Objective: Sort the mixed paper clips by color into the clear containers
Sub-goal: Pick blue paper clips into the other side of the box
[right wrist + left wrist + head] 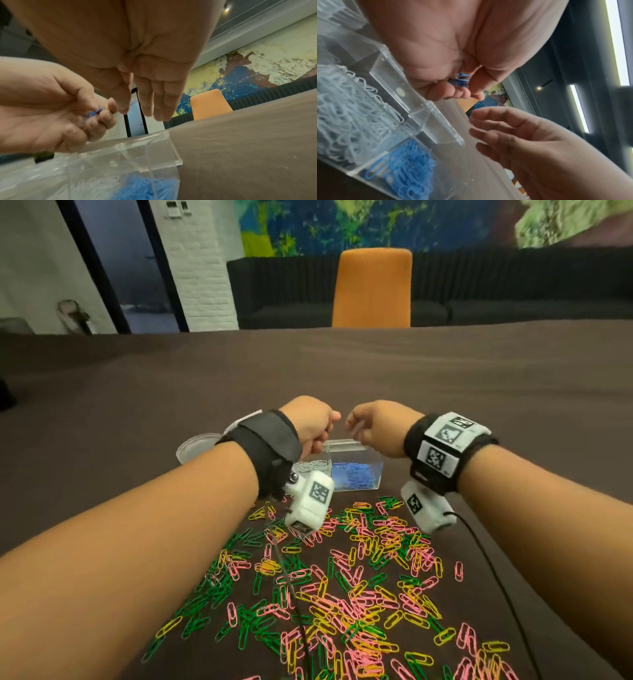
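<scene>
My left hand [313, 421] hovers above the clear divided container [354, 469] with its fingers curled round a small bunch of blue paper clips [460, 80], also seen as blue paper clips [93, 113] in the right wrist view. My right hand [373, 424] hangs just to its right, fingers [154, 102] straight and loose, holding nothing. One compartment holds blue clips [356, 475], the one beside it white clips [313, 465]. A wide scatter of green, pink and yellow clips [342, 587] lies on the dark table in front of the container.
A clear round lid or dish [195, 445] lies left of the container, partly behind my left forearm. A black cable [493, 573] runs from the right wrist camera toward me. An orange chair [372, 287] stands at the table's far edge.
</scene>
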The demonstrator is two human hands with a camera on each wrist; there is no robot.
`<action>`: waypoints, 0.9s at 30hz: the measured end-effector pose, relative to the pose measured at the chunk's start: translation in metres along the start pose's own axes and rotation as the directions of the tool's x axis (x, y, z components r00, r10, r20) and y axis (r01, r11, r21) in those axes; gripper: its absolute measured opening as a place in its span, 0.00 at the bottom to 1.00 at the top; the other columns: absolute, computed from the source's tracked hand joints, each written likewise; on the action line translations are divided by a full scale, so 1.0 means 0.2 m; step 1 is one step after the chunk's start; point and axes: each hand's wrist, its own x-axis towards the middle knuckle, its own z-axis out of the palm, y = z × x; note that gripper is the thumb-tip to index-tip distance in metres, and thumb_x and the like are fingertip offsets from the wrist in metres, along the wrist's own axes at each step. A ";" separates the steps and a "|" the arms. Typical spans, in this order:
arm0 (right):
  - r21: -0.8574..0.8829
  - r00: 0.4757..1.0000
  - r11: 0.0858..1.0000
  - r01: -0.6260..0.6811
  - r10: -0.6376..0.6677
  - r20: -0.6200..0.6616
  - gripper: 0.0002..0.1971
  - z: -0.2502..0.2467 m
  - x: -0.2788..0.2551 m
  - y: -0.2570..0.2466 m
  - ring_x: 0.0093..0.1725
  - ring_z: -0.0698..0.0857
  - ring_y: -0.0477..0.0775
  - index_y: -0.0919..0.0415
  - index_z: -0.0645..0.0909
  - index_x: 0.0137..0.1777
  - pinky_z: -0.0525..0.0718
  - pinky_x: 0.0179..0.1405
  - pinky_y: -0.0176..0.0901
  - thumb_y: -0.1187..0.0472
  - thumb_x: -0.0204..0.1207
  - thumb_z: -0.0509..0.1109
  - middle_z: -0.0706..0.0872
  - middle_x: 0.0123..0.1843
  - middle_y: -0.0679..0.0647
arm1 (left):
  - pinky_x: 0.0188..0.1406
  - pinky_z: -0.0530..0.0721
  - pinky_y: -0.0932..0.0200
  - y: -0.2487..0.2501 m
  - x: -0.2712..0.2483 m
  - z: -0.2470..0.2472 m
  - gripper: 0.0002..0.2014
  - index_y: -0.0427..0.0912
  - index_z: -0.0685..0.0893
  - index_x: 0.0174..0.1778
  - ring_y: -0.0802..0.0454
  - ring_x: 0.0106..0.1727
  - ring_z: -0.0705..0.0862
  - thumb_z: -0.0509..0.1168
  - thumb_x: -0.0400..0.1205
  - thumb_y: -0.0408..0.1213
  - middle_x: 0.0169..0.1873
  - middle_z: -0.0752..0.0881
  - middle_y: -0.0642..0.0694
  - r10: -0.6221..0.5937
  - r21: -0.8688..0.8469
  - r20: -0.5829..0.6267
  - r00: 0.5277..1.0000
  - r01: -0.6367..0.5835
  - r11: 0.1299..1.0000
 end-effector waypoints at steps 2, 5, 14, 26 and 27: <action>-0.015 0.999 1.000 0.023 -0.024 -0.035 0.17 0.00 -0.04 0.04 0.55 0.86 0.53 0.48 0.85 0.61 0.82 0.57 0.42 0.67 0.79 0.64 0.88 0.57 0.48 | 0.26 0.60 0.63 -0.02 0.04 0.01 0.13 0.42 0.81 0.43 0.56 0.27 0.64 0.53 0.86 0.26 0.30 0.70 0.47 0.032 -0.011 0.029 0.999 -0.032 0.999; 0.098 0.987 0.994 0.049 -0.033 -0.159 0.17 -0.02 -0.12 0.12 0.54 0.86 0.48 0.50 0.86 0.57 0.80 0.60 0.41 0.70 0.77 0.65 0.89 0.54 0.46 | 0.28 0.64 0.62 -0.02 0.05 0.03 0.10 0.39 0.82 0.45 0.55 0.29 0.67 0.56 0.85 0.26 0.33 0.75 0.46 0.103 -0.058 0.082 0.991 -0.098 0.994; -0.148 0.978 0.988 0.029 0.003 0.211 0.20 0.11 -0.36 0.21 0.45 0.81 0.42 0.45 0.86 0.57 0.78 0.53 0.35 0.69 0.77 0.63 0.86 0.46 0.38 | 0.63 0.77 0.60 0.01 0.03 0.07 0.18 0.47 0.89 0.59 0.46 0.64 0.83 0.58 0.83 0.27 0.62 0.86 0.46 0.265 0.574 0.251 0.931 -0.364 0.734; -0.239 0.963 0.962 0.130 -0.066 0.260 0.15 0.20 -0.33 0.22 0.46 0.81 0.41 0.37 0.87 0.54 0.83 0.50 0.38 0.60 0.78 0.67 0.81 0.46 0.36 | 0.39 0.75 0.67 -0.12 -0.07 -0.43 0.08 0.52 0.86 0.46 0.57 0.42 0.83 0.66 0.79 0.32 0.40 0.85 0.57 0.499 0.776 0.149 0.853 -0.414 0.476; -0.234 0.967 0.963 0.134 -0.075 0.245 0.14 0.19 -0.32 0.22 0.43 0.80 0.39 0.38 0.88 0.51 0.80 0.46 0.34 0.60 0.78 0.67 0.81 0.44 0.36 | 0.38 0.75 0.68 -0.13 -0.08 -0.51 0.07 0.51 0.87 0.45 0.56 0.41 0.83 0.68 0.79 0.33 0.38 0.85 0.56 0.499 0.795 0.113 0.859 -0.379 0.473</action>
